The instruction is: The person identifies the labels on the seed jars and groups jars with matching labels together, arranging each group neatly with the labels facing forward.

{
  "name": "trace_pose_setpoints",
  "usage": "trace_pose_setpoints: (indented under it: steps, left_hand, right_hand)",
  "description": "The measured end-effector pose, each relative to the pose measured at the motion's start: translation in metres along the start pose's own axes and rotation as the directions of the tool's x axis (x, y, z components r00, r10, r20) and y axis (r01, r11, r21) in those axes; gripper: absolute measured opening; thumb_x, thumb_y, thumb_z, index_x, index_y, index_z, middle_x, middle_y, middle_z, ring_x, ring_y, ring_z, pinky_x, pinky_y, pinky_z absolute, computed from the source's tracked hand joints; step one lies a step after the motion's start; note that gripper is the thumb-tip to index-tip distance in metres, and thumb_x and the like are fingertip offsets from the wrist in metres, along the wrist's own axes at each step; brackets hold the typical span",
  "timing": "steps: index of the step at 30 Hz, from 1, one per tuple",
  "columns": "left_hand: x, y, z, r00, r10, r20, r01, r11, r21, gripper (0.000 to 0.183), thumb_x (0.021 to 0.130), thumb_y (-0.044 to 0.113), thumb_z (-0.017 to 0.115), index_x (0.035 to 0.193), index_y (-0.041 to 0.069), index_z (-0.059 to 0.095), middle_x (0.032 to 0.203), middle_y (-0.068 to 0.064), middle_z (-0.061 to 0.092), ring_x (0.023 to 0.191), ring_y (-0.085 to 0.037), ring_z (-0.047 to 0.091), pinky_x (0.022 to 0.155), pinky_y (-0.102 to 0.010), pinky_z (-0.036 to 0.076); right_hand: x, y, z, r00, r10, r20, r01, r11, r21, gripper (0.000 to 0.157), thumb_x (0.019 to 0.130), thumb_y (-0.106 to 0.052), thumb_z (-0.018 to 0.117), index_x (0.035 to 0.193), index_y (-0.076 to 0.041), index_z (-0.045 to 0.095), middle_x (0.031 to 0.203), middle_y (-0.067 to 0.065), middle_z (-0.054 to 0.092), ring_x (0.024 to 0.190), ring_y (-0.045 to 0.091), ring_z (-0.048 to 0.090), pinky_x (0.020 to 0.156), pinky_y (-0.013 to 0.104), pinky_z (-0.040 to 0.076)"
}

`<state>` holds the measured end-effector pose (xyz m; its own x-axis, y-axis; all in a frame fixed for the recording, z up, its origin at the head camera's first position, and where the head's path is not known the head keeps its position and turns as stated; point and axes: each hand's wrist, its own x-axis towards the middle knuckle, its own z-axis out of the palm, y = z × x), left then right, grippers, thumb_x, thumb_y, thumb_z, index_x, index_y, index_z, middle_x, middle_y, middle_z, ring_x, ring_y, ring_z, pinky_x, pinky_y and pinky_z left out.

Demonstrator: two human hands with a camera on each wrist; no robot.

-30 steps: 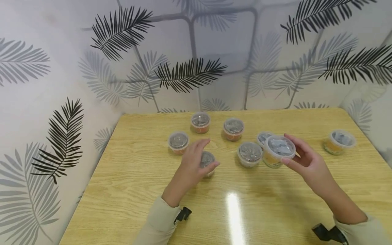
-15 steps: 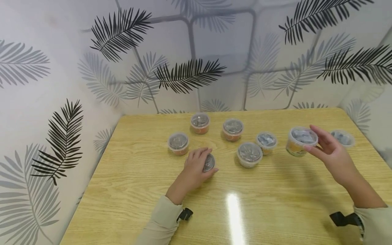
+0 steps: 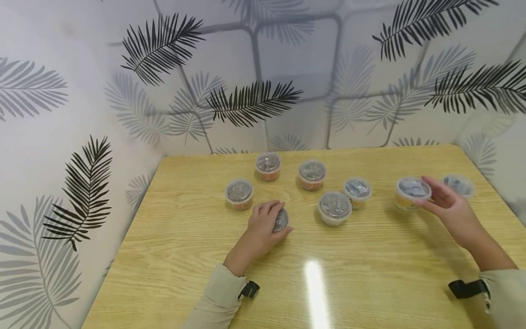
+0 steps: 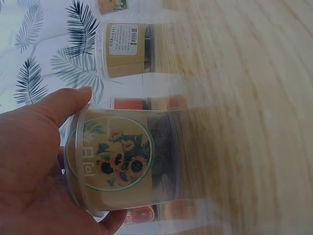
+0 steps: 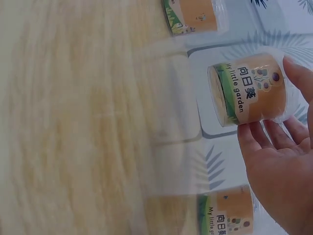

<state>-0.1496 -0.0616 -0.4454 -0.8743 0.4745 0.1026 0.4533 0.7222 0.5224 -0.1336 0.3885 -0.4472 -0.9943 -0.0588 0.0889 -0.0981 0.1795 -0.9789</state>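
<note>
Lidded tubs on a wooden table (image 3: 176,260), in two-handed handling. At center of the head view: left hand (image 3: 263,230), with thumb and fingers curled round a flower-printed tub (image 4: 122,161); apparently upright on the tabletop, to judge from the left wrist view. At right of the head view: right hand (image 3: 456,212), with thumb and fingertips pinching a yellow-bodied tub (image 3: 412,188) near its lid. Note in the right wrist view the tilted body and visible base, suggestive of a hold above the wood rather than contact with it.

Principal hazard, by judgement: slip of the yellow-bodied tub, owing to a fingertip hold high on smooth plastic. Second hazard: loosening of the lid, from pressure so close to the rim with the weight of the body below. Third: uneven landing on one edge of the base, from the present tilt.

Compare, at far right of the head view, a partly hidden tub (image 3: 459,185) beyond the right hand: liable to a knock from the knuckles, being largely screened by them; contact or gap impossible to tell. At right of center, note the overlap of a grey-lidded tub (image 3: 334,208) with a smaller clear-lidded tub (image 3: 357,188): in case of a bump to either, probable shove to both. For the left hand, lesser risk: sideways drag or tipping of the flower-printed tub, from any wrist twist during the grasp.
</note>
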Motion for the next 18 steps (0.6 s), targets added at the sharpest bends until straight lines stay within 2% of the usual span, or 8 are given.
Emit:
trace_pose_setpoints:
  steps: [6,10,15,18]
  left_hand:
    - [0.000,0.002,0.000,1.000,0.000,-0.011,0.000,1.000,0.005,0.061,0.091,0.042,0.057,0.141,0.012,0.038,0.140,-0.007,0.035,0.126,-0.031,0.027,0.099,-0.050,0.031]
    - [0.001,0.002,0.001,1.000,0.003,-0.005,-0.003,1.000,0.004,0.062,0.091,0.041,0.057,0.142,0.011,0.037,0.141,-0.008,0.035,0.126,-0.032,0.027,0.099,-0.051,0.030]
    - [0.000,0.001,0.002,1.000,0.010,-0.007,-0.010,1.000,0.005,0.061,0.092,0.042,0.056,0.141,0.011,0.037,0.140,-0.008,0.035,0.126,-0.032,0.027,0.099,-0.051,0.029]
    - [0.000,0.001,0.002,1.000,0.016,-0.014,-0.016,1.000,0.006,0.061,0.092,0.042,0.056,0.141,0.011,0.037,0.140,-0.009,0.035,0.126,-0.033,0.027,0.099,-0.051,0.029]
  right_hand:
    - [0.001,0.013,-0.005,1.000,-0.016,-0.003,0.016,0.999,0.028,0.065,0.090,0.002,0.057,0.147,-0.010,0.027,0.147,-0.004,0.032,0.117,-0.010,0.041,0.086,0.007,0.038]
    - [-0.002,0.023,-0.011,0.999,-0.036,-0.008,0.036,0.993,0.110,0.065,0.089,0.007,0.056,0.146,-0.006,0.027,0.141,-0.007,0.040,0.113,-0.010,0.045,0.085,0.008,0.040]
    - [-0.004,0.031,-0.017,1.000,0.009,-0.028,-0.005,0.990,0.140,0.065,0.090,0.005,0.056,0.147,-0.007,0.026,0.144,-0.007,0.035,0.111,-0.012,0.045,0.084,0.007,0.040]
    - [-0.005,0.033,-0.018,0.999,0.015,-0.043,-0.007,0.986,0.169,0.063,0.091,0.004,0.055,0.146,-0.007,0.028,0.138,-0.007,0.042,0.109,-0.010,0.047,0.083,0.009,0.042]
